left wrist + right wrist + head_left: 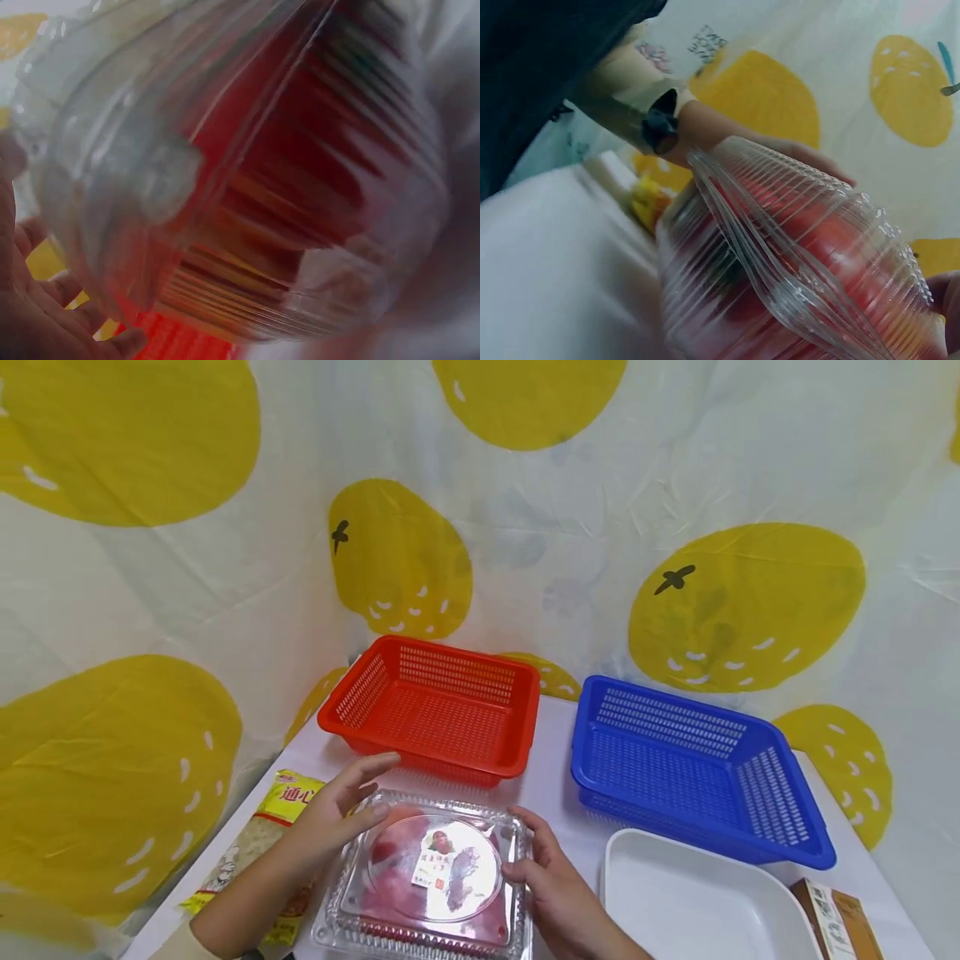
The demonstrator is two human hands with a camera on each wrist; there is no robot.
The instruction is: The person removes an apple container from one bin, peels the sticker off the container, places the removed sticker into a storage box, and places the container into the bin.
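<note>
Close before a red rectangular plastic basket (450,718), gripping a clear, square, glare-veiled plastic box (420,906) with right hand (551,881), with left hand (334,814) outspread.

The container (427,893) is glossy, ribbed clear plastic, the red basket (450,722) perforated plastic, the tray (697,897) smooth plastic.

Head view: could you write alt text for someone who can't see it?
A person's right hand grips the right edge of a clear plastic box showing red inside; the left hand is at its far left corner. Beyond are a red basket and a blue basket; a yellow-ended packet lies left, a white tray right.
</note>
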